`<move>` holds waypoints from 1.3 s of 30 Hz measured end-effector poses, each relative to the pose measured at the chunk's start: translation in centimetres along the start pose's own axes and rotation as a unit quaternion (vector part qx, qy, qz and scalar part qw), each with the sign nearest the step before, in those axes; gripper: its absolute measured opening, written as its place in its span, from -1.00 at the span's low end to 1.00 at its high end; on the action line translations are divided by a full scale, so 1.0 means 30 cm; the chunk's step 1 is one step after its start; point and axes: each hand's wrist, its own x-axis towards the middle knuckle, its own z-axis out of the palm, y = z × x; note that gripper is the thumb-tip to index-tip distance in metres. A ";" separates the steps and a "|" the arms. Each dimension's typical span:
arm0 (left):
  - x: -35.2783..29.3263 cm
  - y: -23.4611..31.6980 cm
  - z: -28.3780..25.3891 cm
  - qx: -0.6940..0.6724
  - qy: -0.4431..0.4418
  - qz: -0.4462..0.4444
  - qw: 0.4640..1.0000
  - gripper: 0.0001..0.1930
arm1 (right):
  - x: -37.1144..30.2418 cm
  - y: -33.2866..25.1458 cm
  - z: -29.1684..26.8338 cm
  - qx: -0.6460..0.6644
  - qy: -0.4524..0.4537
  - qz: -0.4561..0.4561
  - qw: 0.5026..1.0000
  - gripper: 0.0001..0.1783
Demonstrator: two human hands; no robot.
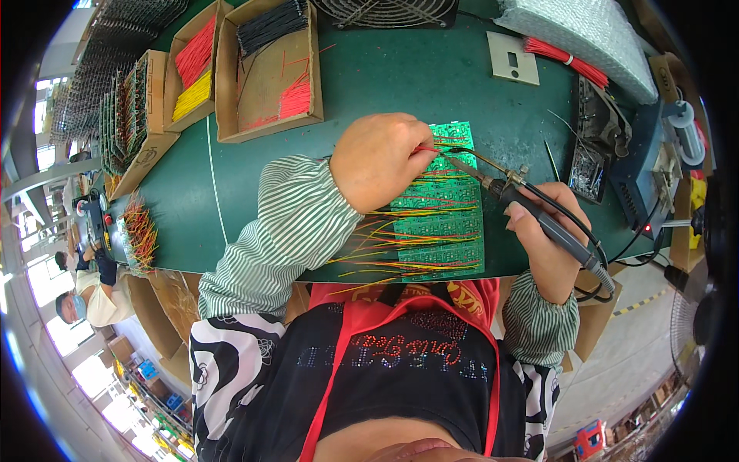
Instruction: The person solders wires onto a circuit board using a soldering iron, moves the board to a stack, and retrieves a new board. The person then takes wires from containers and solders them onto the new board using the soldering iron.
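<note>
nearest the body, a black top with a red apron strap is seen at the lower edge, and both forearms are covered by green-and-white striped sleeves; the right hand (pixel 550 250) is closed around the dark handle of a soldering iron (pixel 539 214), whose thin metal tip is pointed up and left toward the left hand; a black cable is trailed from the rear of the handle toward the table's right edge; the left hand (pixel 382 160) is laid knuckles up over the upper left part of a green panel of printed circuit boards (pixel 443 231), its fingers pinched on a thin red wire (pixel 428 149) just beside the iron's tip; the panel is laid flat on the dark green table top (pixel 400 77), close to its near edge, and many yellow and red wire leads are fanned out from it to the left; farther off, a grey metal iron stand (pixel 596 131) is placed to the right, well apart from a small white rectangular plate (pixel 513 58); at the far left, open cardboard boxes of red, yellow and black cut wires (pixel 262 65) are ranged, and a roll of bubble wrap (pixel 577 35) is seen at the far right corner.
</note>
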 end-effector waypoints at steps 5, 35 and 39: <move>0.004 -0.005 -0.002 0.002 -0.009 0.001 1.000 -0.83 | 0.003 0.000 0.001 -0.011 -0.008 0.004 1.000 -0.81; 0.055 0.030 0.028 -0.003 0.004 0.026 1.000 -0.85 | -0.011 -0.022 -0.052 0.032 0.029 0.021 0.999 -0.81; 0.055 0.032 0.024 -0.003 0.002 0.026 1.000 -0.84 | -0.002 -0.008 -0.050 0.020 0.021 0.015 0.999 -0.82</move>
